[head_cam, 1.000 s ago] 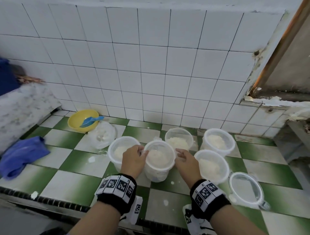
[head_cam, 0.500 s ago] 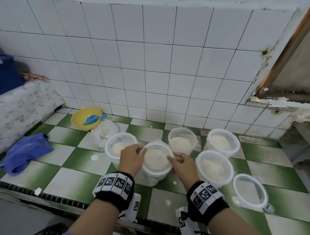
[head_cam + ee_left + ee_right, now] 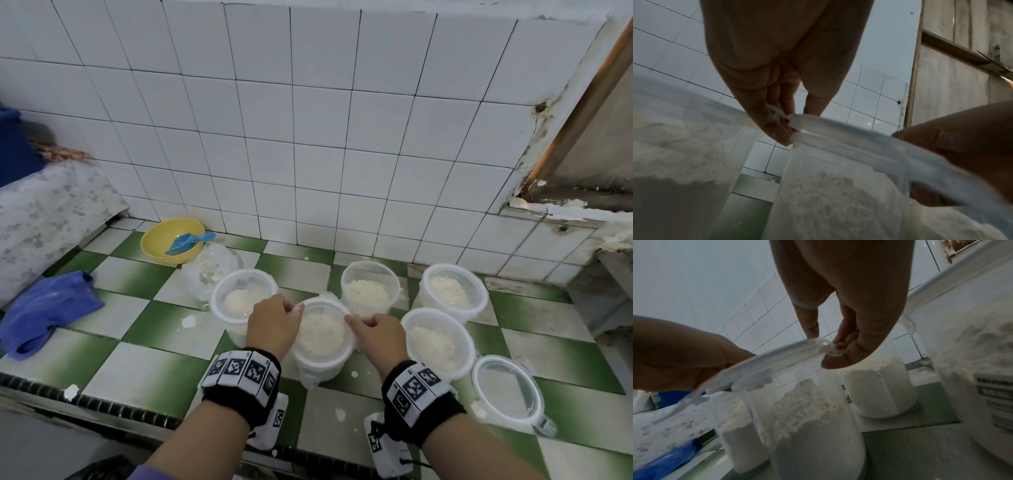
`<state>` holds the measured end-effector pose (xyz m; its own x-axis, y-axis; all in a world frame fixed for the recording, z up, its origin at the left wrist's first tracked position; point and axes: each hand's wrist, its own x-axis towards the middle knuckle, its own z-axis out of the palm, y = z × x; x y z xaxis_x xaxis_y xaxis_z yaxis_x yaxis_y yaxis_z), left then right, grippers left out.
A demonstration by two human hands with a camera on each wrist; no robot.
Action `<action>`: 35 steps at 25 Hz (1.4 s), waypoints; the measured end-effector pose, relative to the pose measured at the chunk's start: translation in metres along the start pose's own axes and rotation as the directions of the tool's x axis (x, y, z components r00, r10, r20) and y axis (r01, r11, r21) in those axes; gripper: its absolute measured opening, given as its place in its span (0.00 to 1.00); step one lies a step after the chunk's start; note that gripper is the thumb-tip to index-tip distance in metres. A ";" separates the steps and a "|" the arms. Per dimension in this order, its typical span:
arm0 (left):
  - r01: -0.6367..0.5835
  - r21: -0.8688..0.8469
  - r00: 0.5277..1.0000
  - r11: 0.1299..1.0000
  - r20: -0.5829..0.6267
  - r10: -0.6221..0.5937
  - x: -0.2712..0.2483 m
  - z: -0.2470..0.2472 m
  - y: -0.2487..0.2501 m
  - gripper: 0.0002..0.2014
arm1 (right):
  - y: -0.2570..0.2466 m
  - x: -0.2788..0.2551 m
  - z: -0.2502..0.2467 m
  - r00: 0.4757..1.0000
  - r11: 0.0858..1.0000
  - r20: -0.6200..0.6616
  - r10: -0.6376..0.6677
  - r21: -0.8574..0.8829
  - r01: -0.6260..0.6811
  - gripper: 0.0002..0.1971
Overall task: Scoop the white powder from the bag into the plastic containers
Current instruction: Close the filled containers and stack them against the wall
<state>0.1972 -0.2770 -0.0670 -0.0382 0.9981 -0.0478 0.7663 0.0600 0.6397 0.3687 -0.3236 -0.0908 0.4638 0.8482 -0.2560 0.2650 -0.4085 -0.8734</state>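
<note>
A clear plastic container of white powder stands in the middle of the group with a clear lid on it. My left hand pinches the lid's tab at the left rim. On the right rim my right hand pinches the lid's clip between thumb and fingers. Several more powder-filled open containers stand around it. The crumpled plastic bag lies behind the left container. A blue scoop rests in a yellow bowl.
A loose clear lid lies at the front right of the green and white tiled counter. A blue cloth lies at the left. The white tiled wall rises close behind the containers. Powder spots dot the tiles.
Both hands stay on the middle container. Their fingers have drawn in onto the lid's edges, the right hand shifting a little left.
</note>
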 end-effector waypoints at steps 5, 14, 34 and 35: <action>-0.122 0.024 0.991 0.992 0.049 0.121 -0.014 0.005 -0.008 0.11 | 0.004 -0.010 -0.007 0.993 0.984 -0.054 -0.103 -0.155 0.093 0.14; 0.033 -0.060 0.997 0.998 0.067 -0.029 -0.017 0.011 -0.011 0.14 | 0.008 -0.010 -0.006 0.989 0.934 -0.006 -0.146 -0.330 0.136 0.22; 0.143 -0.271 0.950 0.952 0.306 -0.056 -0.013 -0.005 -0.024 0.13 | -0.022 -0.032 -0.020 0.820 0.968 0.515 0.250 -0.126 -0.216 0.34; 0.150 -0.294 0.946 0.944 0.320 -0.050 -0.013 -0.006 -0.024 0.13 | -0.022 -0.035 -0.021 0.782 0.961 0.561 0.274 -0.118 -0.252 0.30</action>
<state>0.1753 -0.2915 -0.0775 0.1311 0.9373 -0.3230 0.5290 0.2094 0.8224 0.3642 -0.3518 -0.0539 -0.0390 0.7402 -0.6713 0.2373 -0.6457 -0.7258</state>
